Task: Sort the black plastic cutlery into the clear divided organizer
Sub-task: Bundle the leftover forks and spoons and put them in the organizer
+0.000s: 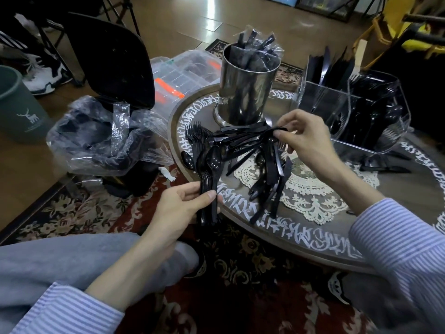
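Crowding the round table (pixel 301 247), a steel canister (pixel 243 90) of wrapped cutlery stands at twelve o'clock of the loose cutlery pile (pixel 267 174) on the lace doily (pixel 310 189), with the clear divided organizer (pixel 356 109) at two o'clock, already holding black pieces. At eight o'clock, the left hand (pixel 183 208) grips a bundle of spoons and forks (pixel 207 165). The right hand (pixel 305 138) pinches several knife handles (pixel 243 136) together, fingers narrowly closed.
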